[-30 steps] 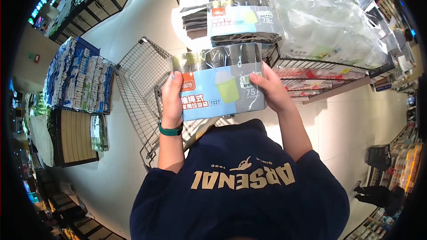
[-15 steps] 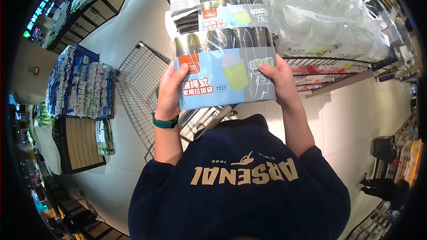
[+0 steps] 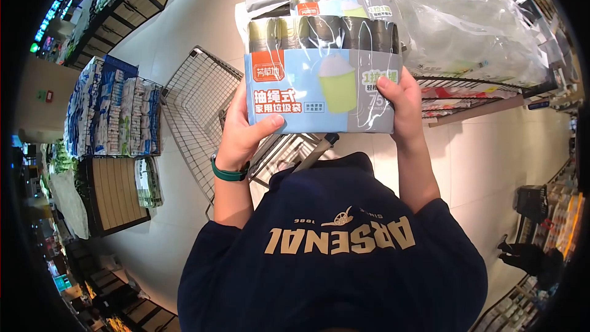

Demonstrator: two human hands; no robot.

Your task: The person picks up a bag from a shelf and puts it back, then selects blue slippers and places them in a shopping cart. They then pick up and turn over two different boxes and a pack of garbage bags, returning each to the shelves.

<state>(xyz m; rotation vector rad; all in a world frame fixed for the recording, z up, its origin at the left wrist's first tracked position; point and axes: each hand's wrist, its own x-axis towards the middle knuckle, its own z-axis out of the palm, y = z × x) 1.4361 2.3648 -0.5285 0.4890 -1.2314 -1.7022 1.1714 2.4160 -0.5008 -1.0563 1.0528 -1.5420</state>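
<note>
A plastic-wrapped pack of garbage bags (image 3: 301, 77) is held up in front of my chest, its blue and grey label facing me. Dark rolls show through the clear wrap along its top. My left hand (image 3: 243, 126) grips the left side, thumb on the label's lower edge and fingers behind. On the opposite side my right hand (image 3: 402, 101) is closed round the edge, with its thumb over the grey part of the label. Just beyond stand more packs of garbage bags (image 3: 356, 7) of the same look, partly covered by the held one.
A wire shopping cart (image 3: 193, 98) stands at my left, partly under the pack. Large clear-wrapped bundles (image 3: 455, 31) lie on a wire shelf (image 3: 461, 83) at the right. Left of the cart is a display of blue and white packets (image 3: 114, 110) beside a wooden crate (image 3: 117, 197).
The pack has come up slightly and tilted, so more of its rolls show. My left thumb has slid down to the label's lower edge. The right hand keeps its hold.
</note>
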